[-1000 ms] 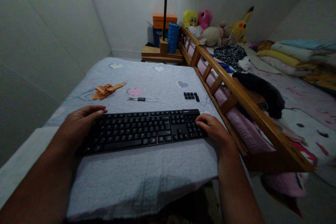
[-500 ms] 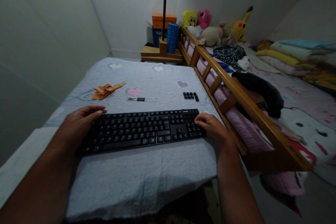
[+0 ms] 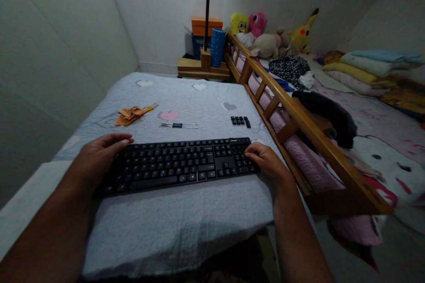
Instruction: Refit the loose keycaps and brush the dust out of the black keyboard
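Observation:
A black keyboard (image 3: 166, 163) lies across the cloth-covered table in front of me. My left hand (image 3: 104, 150) grips its left end, with thumb and fingers near the back corner. At the other end, my right hand (image 3: 264, 157) is closed in a pinch over the number pad; whatever its fingertips hold is hidden. Several loose black keycaps (image 3: 240, 121) sit in a small group behind the right end. Behind the keyboard's middle lies a wire keycap puller (image 3: 177, 125) with a dark grip.
An orange cloth (image 3: 129, 116) and a small brush (image 3: 151, 107) lie at the back left of the table (image 3: 186, 216). A wooden bed rail (image 3: 292, 108) runs along the right side. Beyond the far edge stand a black pole (image 3: 207, 4) and a blue roller (image 3: 218, 48).
The view has shifted very slightly. Both hands and the keyboard stay in the same places.

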The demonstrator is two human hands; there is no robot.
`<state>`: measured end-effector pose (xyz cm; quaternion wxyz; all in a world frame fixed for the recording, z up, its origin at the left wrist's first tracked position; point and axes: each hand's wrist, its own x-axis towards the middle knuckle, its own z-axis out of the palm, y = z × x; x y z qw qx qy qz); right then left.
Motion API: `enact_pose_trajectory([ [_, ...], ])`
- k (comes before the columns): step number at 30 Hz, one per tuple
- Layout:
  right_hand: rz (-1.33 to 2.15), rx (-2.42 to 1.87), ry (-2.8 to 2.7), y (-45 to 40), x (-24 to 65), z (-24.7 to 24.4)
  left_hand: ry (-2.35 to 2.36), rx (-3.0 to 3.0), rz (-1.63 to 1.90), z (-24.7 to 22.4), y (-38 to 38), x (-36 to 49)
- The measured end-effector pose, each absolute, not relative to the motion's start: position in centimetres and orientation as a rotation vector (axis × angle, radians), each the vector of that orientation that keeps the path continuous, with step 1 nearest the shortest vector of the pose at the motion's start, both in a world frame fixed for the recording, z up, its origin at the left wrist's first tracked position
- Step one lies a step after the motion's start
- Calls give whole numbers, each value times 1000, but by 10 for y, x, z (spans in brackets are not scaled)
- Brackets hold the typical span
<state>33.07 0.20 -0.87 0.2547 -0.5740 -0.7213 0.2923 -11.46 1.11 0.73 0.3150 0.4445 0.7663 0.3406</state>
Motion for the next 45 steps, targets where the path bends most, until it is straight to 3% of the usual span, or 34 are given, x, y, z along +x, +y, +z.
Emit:
enact_pose_trajectory([
  [16, 755, -1521, -1940, 0, 331, -13, 2024, 1181, 920, 5, 12, -117],
  [26, 804, -1561, -1693, 0, 333, -19, 2032, 1132, 910, 7, 11, -114],
  [41, 976, -1556, -1792, 6, 341, -15, 2016, 1124, 925, 8, 10, -114],
  [45, 840, -1589, -1868, 22, 349, -3, 2019, 1120, 913, 12, 10, -111],
])
